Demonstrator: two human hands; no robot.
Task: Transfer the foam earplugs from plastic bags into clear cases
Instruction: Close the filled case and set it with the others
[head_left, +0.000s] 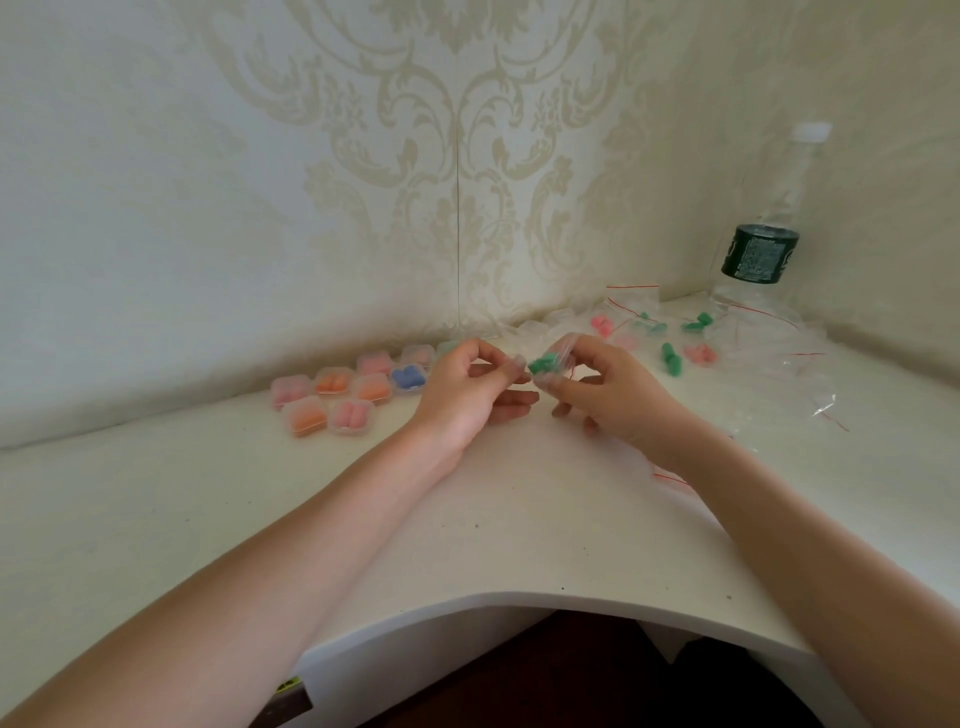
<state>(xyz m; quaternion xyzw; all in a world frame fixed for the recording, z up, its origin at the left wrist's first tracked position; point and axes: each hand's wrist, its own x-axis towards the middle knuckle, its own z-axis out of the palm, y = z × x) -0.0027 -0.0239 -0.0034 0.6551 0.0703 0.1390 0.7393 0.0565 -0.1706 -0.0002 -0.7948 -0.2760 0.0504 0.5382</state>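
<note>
Both hands, the left hand (470, 384) and right hand (597, 387), are pinching a small plastic bag (563, 358) of green earplugs (543, 362) above the worktop (519, 519), right of the filled cases (353, 395), seemingly opening it; next, an empty case is needed.

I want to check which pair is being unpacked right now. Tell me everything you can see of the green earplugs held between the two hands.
The green earplugs look like soft foam, bunched in a small clump; how many cannot be told. They are held above the white desk, between both hands, inside a small clear plastic bag with a red strip. The right hand pinches the bag around them; the left hand pinches at its other side with fingertips close to the foam.
</note>
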